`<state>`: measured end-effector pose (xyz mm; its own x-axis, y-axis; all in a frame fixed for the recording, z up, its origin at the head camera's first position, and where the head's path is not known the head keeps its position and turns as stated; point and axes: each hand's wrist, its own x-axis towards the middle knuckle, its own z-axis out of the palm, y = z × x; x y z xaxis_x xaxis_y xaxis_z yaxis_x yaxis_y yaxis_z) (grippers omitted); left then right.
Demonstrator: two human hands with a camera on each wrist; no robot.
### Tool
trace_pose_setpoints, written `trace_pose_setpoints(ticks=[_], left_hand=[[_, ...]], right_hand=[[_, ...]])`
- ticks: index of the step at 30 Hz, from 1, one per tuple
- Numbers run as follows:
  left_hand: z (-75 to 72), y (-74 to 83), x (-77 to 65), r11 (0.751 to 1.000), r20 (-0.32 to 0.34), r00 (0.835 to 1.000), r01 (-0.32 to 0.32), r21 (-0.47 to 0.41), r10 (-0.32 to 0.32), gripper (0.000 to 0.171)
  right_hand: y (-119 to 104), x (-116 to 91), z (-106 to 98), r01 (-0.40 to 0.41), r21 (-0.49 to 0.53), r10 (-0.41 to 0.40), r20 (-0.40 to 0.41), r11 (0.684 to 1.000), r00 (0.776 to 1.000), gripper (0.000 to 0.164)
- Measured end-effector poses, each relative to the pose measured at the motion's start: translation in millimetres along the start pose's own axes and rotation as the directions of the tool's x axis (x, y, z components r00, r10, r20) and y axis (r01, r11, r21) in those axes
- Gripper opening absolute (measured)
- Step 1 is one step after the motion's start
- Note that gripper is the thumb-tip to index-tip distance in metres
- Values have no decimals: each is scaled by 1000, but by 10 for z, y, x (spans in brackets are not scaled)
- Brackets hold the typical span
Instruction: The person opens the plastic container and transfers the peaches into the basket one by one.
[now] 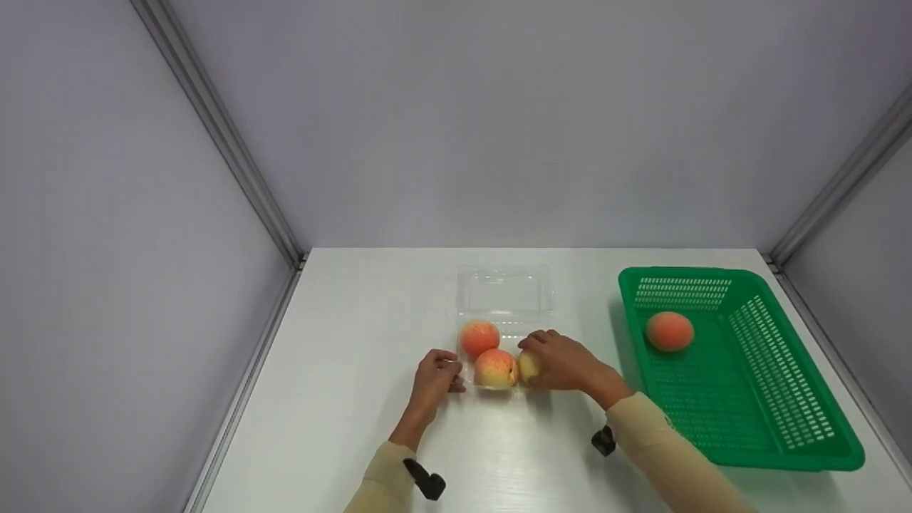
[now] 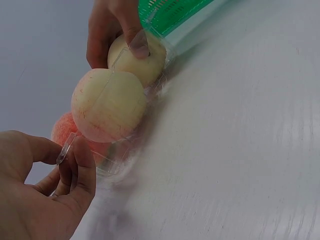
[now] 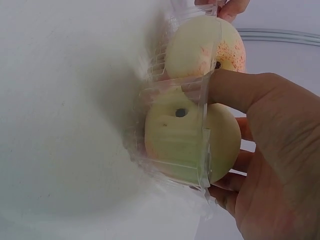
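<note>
A clear plastic clamshell box (image 1: 504,292) lies with its lid folded back on the white table. Inside its base are an orange-red peach (image 1: 479,338), a yellow-and-red peach (image 1: 495,368) and a pale yellow peach (image 1: 529,367). My left hand (image 1: 436,377) pinches the box's rim (image 2: 66,148) between thumb and fingers at the left side. With curled fingers, my right hand (image 1: 566,363) grips the pale yellow peach (image 3: 192,135) at the box's right end. In the right wrist view, the thumb reaches inside the clear wall and the other fingers wrap behind the fruit.
On the right stands a green perforated basket (image 1: 741,456), with one more peach (image 1: 670,331) near its left wall. Grey panels (image 1: 527,128) close off the table at the back and both sides. Black wrist mounts (image 1: 425,479) sit on both sleeves.
</note>
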<state>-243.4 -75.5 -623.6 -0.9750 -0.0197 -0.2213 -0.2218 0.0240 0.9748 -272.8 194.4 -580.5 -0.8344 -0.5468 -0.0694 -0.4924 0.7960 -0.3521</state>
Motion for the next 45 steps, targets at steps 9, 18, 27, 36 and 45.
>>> trace_pose_setpoints(ticks=[9,18,27,36,45], left_hand=[[10,-32,24,1000,-14,1000,25,12,-25,32],[3,-19,8,1000,-2,1000,26,-5,-26,32],[-4,-21,17,1000,-3,1000,24,0,-24,30],[4,-9,15,1000,-6,1000,22,16,-22,29],[5,1,-6,999,-11,1000,21,29,-21,29]], right_hand=[[-16,30,27,-5,-9,5,-17,1000,1000,57],[-7,44,65,21,-34,-22,-16,999,1000,58],[-3,51,87,27,-27,-28,-14,999,1000,59],[5,62,105,51,-60,-53,-24,997,998,56],[19,76,122,44,-52,-45,-19,998,999,54]])
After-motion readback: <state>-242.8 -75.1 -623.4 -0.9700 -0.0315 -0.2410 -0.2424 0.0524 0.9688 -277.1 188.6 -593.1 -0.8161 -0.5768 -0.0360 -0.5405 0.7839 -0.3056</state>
